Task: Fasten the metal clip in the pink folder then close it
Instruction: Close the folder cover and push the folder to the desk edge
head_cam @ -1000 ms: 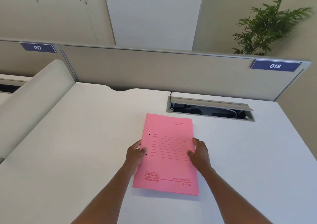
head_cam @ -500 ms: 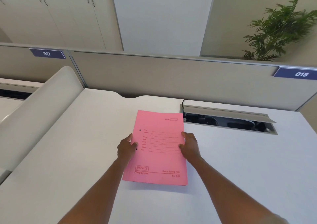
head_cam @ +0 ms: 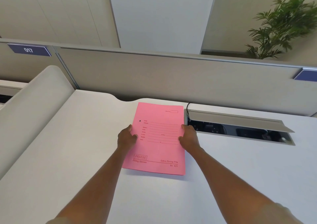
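Observation:
The pink folder (head_cam: 157,148) lies closed and flat on the white desk (head_cam: 77,155), its printed front cover facing up. My left hand (head_cam: 126,137) grips its left edge, thumb on the cover. On the opposite edge, my right hand (head_cam: 188,138) holds it the same way. The metal clip is hidden inside; only a small dark dot shows near the left edge of the cover.
An open cable tray (head_cam: 238,126) with a raised grey flap is sunk into the desk just right of the folder. A grey partition (head_cam: 171,76) runs along the back edge, and a rounded divider (head_cam: 34,107) bounds the left side. A plant (head_cam: 281,26) stands behind.
Both hands have slid the closed folder away from me, toward the partition. The view has shifted, so the cable tray sits further right.

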Available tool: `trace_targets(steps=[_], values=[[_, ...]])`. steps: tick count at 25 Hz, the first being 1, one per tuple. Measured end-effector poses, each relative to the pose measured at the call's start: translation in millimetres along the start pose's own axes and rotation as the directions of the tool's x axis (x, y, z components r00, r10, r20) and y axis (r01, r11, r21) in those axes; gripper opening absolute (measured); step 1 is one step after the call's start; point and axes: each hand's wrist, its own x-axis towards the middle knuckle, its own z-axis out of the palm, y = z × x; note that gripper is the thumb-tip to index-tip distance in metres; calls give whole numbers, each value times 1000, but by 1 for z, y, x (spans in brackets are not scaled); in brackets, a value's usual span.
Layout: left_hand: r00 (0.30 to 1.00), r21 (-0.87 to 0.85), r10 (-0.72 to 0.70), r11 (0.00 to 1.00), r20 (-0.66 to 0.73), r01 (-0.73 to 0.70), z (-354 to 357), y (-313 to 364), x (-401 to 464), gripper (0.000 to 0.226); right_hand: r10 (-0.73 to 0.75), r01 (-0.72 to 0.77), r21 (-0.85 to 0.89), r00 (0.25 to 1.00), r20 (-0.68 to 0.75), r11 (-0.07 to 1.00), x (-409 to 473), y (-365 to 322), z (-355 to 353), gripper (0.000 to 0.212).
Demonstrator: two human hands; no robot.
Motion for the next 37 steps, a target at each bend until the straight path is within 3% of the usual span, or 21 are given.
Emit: trace_targets(steps=[6, 10, 12, 17, 23, 28, 30, 33, 37], values=[[1000, 33, 21, 999, -21, -20, 8, -2, 18, 32, -12, 12, -47, 1000, -4, 999, 16, 0, 9, 32], [999, 79, 28, 996, 18, -29, 13, -5, 17, 53, -17, 13, -105, 999, -34, 994, 18, 2, 13, 15], [999, 75, 31, 997, 13, -31, 17, -6, 15, 54, -27, 19, -145, 998, -54, 989, 17, 3, 16, 11], [999, 72, 32, 997, -14, -31, 20, -6, 16, 46, -31, 20, -222, 998, -49, 975, 17, 7, 21, 17], [995, 111, 86, 991, -47, -80, 23, -6, 12, 52, -21, 13, -254, 999, -30, 967, 17, 9, 21, 19], [995, 100, 78, 992, -54, -72, 24, -7, 15, 55, -14, 3, -229, 999, -46, 973, 18, 10, 23, 19], [984, 172, 148, 976, -95, -131, 28, -5, 11, 54, -24, 8, -193, 996, -82, 981, 16, 12, 25, 18], [922, 324, 377, 886, -90, -330, 42, 2, 3, 54, -134, 97, -210, 975, -174, 973, 9, 12, 32, 32], [882, 389, 467, 802, 66, -453, 69, 17, -1, 58, -221, 208, -297, 975, -8, 932, 4, 4, 48, 67]])
